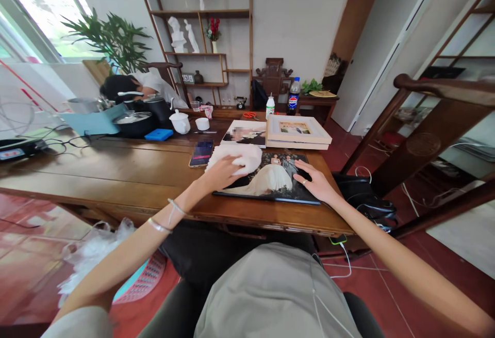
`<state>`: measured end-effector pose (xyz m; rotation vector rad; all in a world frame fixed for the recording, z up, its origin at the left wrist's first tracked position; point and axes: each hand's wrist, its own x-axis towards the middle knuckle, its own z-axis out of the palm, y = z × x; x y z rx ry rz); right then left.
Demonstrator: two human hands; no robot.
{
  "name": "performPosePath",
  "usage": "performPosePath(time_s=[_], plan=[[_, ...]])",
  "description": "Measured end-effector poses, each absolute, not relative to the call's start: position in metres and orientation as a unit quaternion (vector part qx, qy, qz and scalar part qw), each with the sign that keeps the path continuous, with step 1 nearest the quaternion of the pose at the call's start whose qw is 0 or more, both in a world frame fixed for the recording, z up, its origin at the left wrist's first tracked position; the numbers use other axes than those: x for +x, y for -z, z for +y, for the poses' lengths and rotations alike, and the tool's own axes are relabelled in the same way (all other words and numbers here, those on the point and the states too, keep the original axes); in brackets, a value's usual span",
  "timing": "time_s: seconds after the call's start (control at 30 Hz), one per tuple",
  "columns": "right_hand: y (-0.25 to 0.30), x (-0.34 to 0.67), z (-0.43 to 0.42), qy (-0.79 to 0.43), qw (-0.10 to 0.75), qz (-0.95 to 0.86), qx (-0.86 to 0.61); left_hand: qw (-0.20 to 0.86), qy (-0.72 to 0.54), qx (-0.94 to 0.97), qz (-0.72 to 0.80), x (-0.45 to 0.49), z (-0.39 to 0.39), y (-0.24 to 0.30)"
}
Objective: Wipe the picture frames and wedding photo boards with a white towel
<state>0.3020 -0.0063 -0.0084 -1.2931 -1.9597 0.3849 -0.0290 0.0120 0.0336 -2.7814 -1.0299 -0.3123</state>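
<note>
A large dark photo print (pixel 270 183) of a couple in wedding clothes lies flat at the near edge of the wooden table (pixel 116 173). My left hand (pixel 222 173) presses a white cloth (pixel 240 156) onto the print's upper left part, fingers closed over the cloth. My right hand (pixel 315 180) rests flat on the print's right side, fingers spread, holding nothing. A second print (pixel 243 134) lies just behind, beside a stack of pale picture frames (pixel 296 131).
A phone (pixel 201 153) lies left of the cloth. Further back stand a white teapot (pixel 180 121), cup, blue box (pixel 159 134), pots, scissors, a white bottle (pixel 270 106) and a Pepsi bottle (pixel 293 98). Another person leans over the table at far left (pixel 127 87). A dark wooden chair stands at right (pixel 425 137).
</note>
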Motion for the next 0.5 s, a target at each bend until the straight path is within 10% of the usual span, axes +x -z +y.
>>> performPosePath(time_s=[0.27,0.5], plan=[[0.010,0.302,-0.006,-0.144,0.375,-0.766,-0.502,0.062,0.067,-0.964,-0.250,-0.009,-0.089,-0.033],[0.011,0.303,-0.004,-0.142,0.378,-0.769,-0.495,0.072,0.053,-0.947,-0.308,0.003,-0.027,-0.037]])
